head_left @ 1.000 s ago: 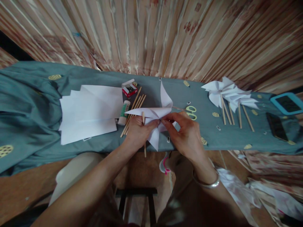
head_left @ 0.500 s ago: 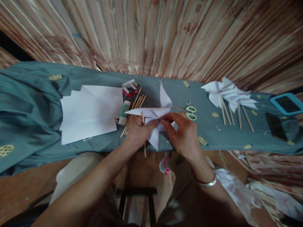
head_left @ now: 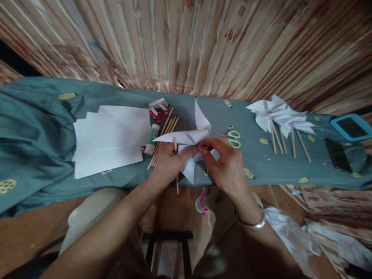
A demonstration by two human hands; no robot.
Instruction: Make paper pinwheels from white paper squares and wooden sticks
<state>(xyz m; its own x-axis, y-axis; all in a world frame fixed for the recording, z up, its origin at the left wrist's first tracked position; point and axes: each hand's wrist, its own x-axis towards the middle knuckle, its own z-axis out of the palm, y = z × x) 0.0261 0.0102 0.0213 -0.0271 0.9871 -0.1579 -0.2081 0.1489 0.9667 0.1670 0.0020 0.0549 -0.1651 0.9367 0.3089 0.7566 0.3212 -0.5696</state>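
Note:
A white paper pinwheel (head_left: 186, 136) is held between both hands above the near part of the table. My left hand (head_left: 171, 161) is closed, its thumb pressing the paper near the centre. A thin wooden stick (head_left: 177, 184) is also tucked in that hand, pointing down past the table edge. My right hand (head_left: 222, 161) pinches at the pinwheel's centre with thumb and forefinger; anything small between the fingertips is hidden. Behind the right hand lie scissors (head_left: 234, 138) with pale green handles, partly covered by the pinwheel.
White paper sheets (head_left: 110, 133) lie at left, beside a glue stick (head_left: 152, 138), loose wooden sticks (head_left: 167, 126) and a small open red box (head_left: 158, 110). Several finished pinwheels (head_left: 280, 114) lie at right, near a dark phone (head_left: 338, 155) and a blue-framed tablet (head_left: 351, 127).
Both hands keep their hold on the pinwheel, with only a slight shift of the fingers and paper at its centre. The rest of the table looks the same.

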